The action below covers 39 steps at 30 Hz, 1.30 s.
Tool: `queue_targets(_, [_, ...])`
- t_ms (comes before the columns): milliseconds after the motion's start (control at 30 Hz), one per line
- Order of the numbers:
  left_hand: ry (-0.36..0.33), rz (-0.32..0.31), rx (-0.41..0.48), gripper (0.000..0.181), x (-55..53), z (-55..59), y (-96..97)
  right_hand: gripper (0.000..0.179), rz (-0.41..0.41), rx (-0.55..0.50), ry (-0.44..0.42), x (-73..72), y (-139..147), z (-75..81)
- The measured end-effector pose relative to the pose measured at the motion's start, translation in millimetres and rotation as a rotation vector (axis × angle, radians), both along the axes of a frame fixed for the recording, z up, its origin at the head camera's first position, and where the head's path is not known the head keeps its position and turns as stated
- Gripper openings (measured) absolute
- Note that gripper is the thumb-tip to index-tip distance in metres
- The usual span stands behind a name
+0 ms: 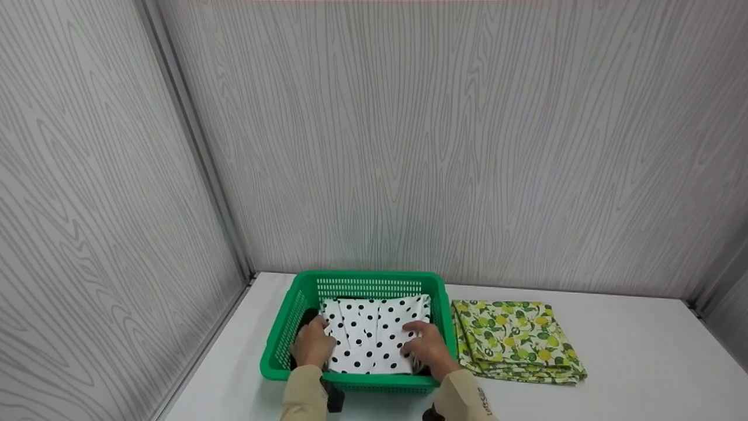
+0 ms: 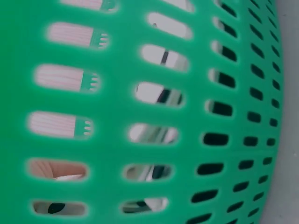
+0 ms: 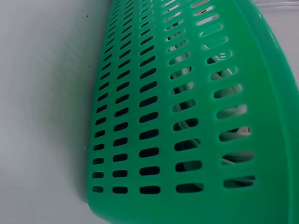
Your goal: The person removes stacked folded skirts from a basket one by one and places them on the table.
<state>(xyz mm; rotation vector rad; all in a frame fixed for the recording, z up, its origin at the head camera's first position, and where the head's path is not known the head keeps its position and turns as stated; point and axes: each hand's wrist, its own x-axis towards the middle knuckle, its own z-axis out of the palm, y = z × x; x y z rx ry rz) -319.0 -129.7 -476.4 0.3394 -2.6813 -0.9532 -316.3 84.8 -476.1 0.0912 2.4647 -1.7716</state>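
A white cloth with black dots (image 1: pixel 365 345) lies folded inside a green plastic basket (image 1: pixel 374 273). My left hand (image 1: pixel 314 344) reaches over the basket's near rim to the cloth's left edge, thumb and forefinger apart on the fabric. At the right edge my right hand (image 1: pixel 429 348) touches the cloth with thumb and forefinger spread. The other fingers of both hands are partly hidden. Dark material (image 1: pixel 310 316) shows under the cloth at the left. Both wrist views face the basket's slotted wall (image 2: pixel 112 107), (image 3: pixel 163 112), with bits of fabric behind the slots.
Right of the basket, a folded cloth with a lemon print (image 1: pixel 517 333) lies close beside it on the white table (image 1: pixel 631 351). Grey wood-grain panels (image 1: pixel 438 146) stand behind and at the left. The basket is near the table's left edge.
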Motion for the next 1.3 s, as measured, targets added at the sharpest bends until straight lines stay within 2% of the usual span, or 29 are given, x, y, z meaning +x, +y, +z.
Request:
queue_targets(100, [0.044,-0.029,-0.012,0.017,-0.2,-0.2,1.4,0.05,-0.011,0.008,0.005,-0.3,0,0.0])
queue_targets(200, [0.027,-0.073,0.03,0.021,-0.3,0.2,0.3,0.05,-0.003,0.016,0.011,-0.1,0,0.4])
queue_targets(367, [-0.047,-0.138,0.16,0.054,-1.8,0.9,-3.4,0.051,0.012,0.03,0.016,-0.4,0,2.1])
queue_targets(433, [-0.084,-0.173,0.202,0.06,-2.3,1.0,-4.6,0.052,0.01,0.029,0.013,-0.9,-1,2.5])
queue_targets(533, [-0.128,-0.221,0.221,0.05,-1.6,0.9,-6.7,0.055,0.001,0.019,0.007,-1.7,-3,2.3])
queue_targets(633, [-0.159,-0.233,0.23,0.039,-0.7,0.5,-7.5,0.057,0.002,0.011,0.006,-1.2,-3,1.7])
queue_targets(733, [-0.144,-0.219,0.281,0.039,-1.2,0.3,-7.5,0.058,0.004,0.021,0.016,0.0,-3,2.1])
queue_targets(867, [-0.108,-0.213,0.349,0.05,-3.5,0.3,-7.5,0.059,0.01,0.055,0.047,1.5,-2,5.9])
queue_targets(1067, [-0.078,-0.248,0.362,0.059,-3.0,3.8,-8.8,0.061,0.044,0.043,0.091,2.8,4,13.3])
queue_targets(1300, [-0.048,-0.285,0.381,0.06,-1.6,15.7,-7.5,0.061,0.025,0.035,0.113,2.6,11,23.6])
